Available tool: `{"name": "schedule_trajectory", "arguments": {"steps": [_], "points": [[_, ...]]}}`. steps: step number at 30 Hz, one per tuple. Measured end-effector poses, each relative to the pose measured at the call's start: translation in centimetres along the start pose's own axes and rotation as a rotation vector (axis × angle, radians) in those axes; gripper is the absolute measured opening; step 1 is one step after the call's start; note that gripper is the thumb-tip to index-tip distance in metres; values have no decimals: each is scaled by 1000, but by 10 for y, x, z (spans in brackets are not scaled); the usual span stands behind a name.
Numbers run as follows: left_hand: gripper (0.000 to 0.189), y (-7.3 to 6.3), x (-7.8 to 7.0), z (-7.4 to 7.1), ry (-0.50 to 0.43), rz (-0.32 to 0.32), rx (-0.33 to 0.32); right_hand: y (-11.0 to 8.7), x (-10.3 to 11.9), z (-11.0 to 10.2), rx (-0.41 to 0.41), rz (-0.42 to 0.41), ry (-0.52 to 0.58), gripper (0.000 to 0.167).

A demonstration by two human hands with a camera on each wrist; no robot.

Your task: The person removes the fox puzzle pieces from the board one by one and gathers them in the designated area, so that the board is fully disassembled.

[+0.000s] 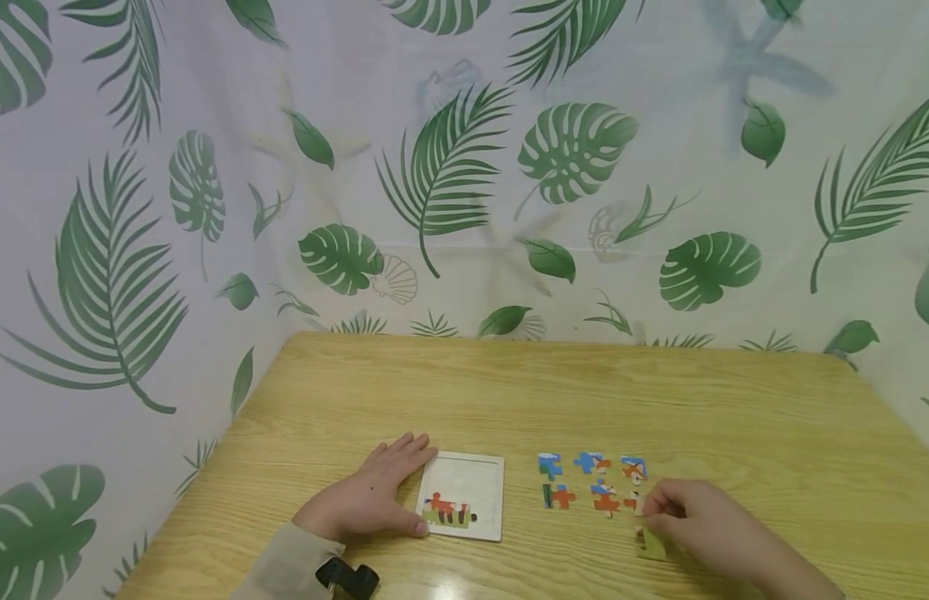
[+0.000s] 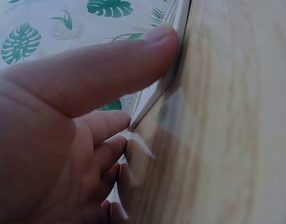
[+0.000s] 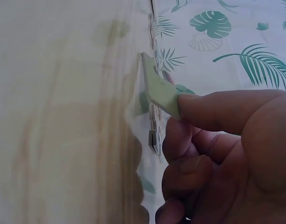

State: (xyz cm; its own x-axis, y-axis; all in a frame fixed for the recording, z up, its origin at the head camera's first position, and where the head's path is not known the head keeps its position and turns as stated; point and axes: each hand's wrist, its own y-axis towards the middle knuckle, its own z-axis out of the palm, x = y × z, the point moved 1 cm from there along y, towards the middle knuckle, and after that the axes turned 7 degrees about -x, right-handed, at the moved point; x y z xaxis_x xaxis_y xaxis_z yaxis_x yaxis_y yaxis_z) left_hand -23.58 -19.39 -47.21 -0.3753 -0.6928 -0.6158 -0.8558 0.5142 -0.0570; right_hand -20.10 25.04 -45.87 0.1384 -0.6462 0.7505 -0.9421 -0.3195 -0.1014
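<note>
I log R hand [image 1: 696, 518] w/ thumb & index clamped on green puzzle pc [image 3: 160, 91] at its 8 o'clock, loose pcs [image 1: 605, 503] at 10, L hand [image 1: 377, 492] thumb apart from extended fingers, against tray [image 1: 467, 477] at 3, inset pcs [image 1: 451, 515] at tray's 7.

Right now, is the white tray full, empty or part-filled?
Part-filled: puzzle pieces lie in the near left of the tray; the rest shows bare white. Other pieces lie on the table.
</note>
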Motion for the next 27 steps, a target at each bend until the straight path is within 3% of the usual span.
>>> {"name": "schedule_trajectory", "arguments": {"steps": [12,27], "points": [[102,1,2,1,5,4,-3,-1,-4,1,4,38,-60,10],[102,1,1,0,2,15,-4,0,-8,7,-37,-21,-157,11]]}}
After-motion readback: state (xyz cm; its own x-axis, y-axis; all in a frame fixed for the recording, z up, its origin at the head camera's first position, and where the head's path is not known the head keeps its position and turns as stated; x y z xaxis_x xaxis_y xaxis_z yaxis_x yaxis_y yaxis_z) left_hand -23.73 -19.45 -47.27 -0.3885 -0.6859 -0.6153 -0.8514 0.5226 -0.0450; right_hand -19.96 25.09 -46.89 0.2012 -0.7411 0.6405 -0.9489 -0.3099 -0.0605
